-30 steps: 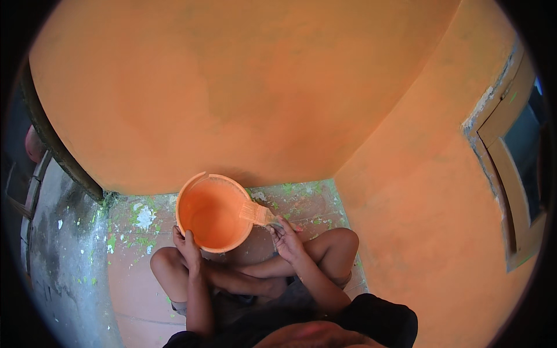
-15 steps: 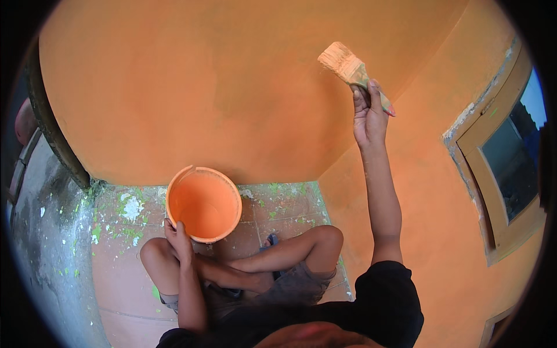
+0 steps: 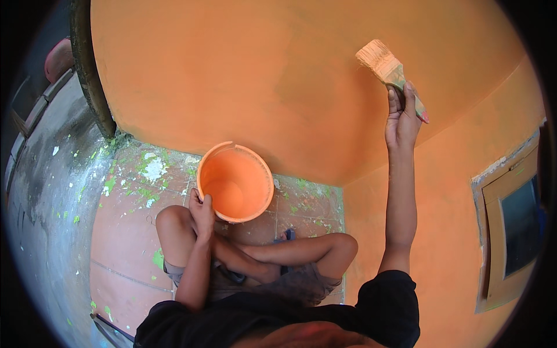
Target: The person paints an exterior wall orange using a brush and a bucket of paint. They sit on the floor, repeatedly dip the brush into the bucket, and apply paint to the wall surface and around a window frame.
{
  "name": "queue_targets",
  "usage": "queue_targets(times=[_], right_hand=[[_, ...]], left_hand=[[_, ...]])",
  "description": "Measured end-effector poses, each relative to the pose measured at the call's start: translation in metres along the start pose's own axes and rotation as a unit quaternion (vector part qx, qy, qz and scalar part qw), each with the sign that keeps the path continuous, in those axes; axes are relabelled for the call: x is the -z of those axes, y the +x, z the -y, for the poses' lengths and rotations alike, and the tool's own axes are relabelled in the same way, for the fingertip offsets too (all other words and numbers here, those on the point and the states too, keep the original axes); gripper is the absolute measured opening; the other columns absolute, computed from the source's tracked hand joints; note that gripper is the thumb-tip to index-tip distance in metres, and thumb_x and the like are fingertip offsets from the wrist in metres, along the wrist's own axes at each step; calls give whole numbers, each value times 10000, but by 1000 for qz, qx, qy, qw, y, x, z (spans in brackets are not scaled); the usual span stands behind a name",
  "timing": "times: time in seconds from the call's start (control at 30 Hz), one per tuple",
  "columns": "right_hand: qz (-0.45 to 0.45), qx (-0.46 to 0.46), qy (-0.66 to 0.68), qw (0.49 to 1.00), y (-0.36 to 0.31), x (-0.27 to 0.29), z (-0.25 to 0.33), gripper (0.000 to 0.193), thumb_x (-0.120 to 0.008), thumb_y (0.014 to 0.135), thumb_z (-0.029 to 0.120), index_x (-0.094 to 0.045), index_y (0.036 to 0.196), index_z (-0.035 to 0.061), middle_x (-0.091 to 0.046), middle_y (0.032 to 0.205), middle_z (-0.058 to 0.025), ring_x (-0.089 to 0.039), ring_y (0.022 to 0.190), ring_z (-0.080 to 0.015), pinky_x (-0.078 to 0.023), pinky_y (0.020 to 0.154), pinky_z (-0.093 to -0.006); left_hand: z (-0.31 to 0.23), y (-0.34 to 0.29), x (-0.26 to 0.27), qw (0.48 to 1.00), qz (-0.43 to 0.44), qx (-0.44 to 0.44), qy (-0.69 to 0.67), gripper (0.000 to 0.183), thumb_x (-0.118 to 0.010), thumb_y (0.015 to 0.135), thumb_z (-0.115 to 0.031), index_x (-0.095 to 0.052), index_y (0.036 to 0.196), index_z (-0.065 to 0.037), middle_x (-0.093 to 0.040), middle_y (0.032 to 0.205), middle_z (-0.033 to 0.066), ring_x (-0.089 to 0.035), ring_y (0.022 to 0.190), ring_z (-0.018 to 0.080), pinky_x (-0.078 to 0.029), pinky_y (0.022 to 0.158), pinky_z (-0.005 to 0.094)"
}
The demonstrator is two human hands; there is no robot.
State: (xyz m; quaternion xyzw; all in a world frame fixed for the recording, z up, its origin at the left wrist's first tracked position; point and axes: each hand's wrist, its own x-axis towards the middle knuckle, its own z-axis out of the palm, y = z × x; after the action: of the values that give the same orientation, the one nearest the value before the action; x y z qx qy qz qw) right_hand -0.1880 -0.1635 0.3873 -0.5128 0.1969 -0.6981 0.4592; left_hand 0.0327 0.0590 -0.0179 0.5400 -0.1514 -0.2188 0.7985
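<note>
My right hand (image 3: 403, 119), raised at the upper right, grips the handle of a wide paintbrush (image 3: 387, 62). Its bristles are coated in pale orange paint and point up and to the left, close to the orange wall (image 3: 232, 75); whether they touch it I cannot tell. Low in front of me, my left hand (image 3: 202, 211) is closed on the near-left rim of an orange bucket (image 3: 235, 184), thumb at the edge. The bucket tilts slightly toward me, and orange paint coats its inside. My crossed legs lie just below it.
Green and white paint flecks spot the tiled floor (image 3: 133, 232) and the grey concrete (image 3: 52, 214) at the left. A second orange wall stands at my right, with a wooden-framed window (image 3: 519, 226). A dark post (image 3: 90, 69) edges the front wall. Thin dark sticks (image 3: 110, 330) lie at the lower left.
The view has turned, so the wall, bucket and window sit differently in the picture. Both hands keep their hold on the brush and the bucket; the bucket appears tilted a little differently.
</note>
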Motion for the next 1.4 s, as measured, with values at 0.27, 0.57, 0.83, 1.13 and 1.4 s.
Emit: queue_targets(times=[0.27, 0.57, 0.83, 1.13, 1.4], right_hand=[[240, 595, -425, 638, 13, -105, 25, 209, -702, 885, 56, -655, 1087, 27, -716, 1014, -113, -718, 905, -188, -595, 713, -280], [436, 563, -614, 340, -56, -122, -98, 209, -688, 831, 160, -613, 1012, 85, -716, 1032, -153, -718, 903, -232, -584, 678, -299], [495, 163, -543, 658, -17, -161, -61, 156, -686, 910, 140, -699, 985, 4, -733, 926, -101, -704, 854, -196, -547, 747, -307], [234, 545, -529, 607, 78, -213, 91, 93, -636, 880, 1, -710, 934, -11, -742, 851, -126, -724, 758, -211, -578, 707, -304], [550, 457, -630, 302, -91, -93, -144, 133, -656, 874, 183, -593, 856, 67, -685, 861, -190, -697, 829, -252, -565, 628, -318]], left_hand=[[-11, 1, -4, 999, -18, 24, 21, 178, -519, 825, 19, -373, 759, -60, -362, 718, -21, -345, 668, 71, -345, 592, 246], [-3, 4, 2, 999, -23, 15, 42, 171, -562, 829, -17, -402, 773, -36, -384, 710, -7, -368, 667, 81, -356, 589, 263], [5, 6, 5, 1000, -15, 23, 9, 170, -587, 830, -30, -424, 781, -33, -409, 709, -4, -390, 665, 82, -368, 591, 263], [-10, 3, 1, 998, -16, 10, 53, 168, -577, 824, -26, -415, 782, -25, -403, 708, -2, -381, 657, 83, -365, 582, 267], [-4, 2, 4, 999, -15, 18, 31, 156, -577, 830, -21, -426, 793, -29, -409, 701, -6, -387, 659, 77, -365, 579, 264]])
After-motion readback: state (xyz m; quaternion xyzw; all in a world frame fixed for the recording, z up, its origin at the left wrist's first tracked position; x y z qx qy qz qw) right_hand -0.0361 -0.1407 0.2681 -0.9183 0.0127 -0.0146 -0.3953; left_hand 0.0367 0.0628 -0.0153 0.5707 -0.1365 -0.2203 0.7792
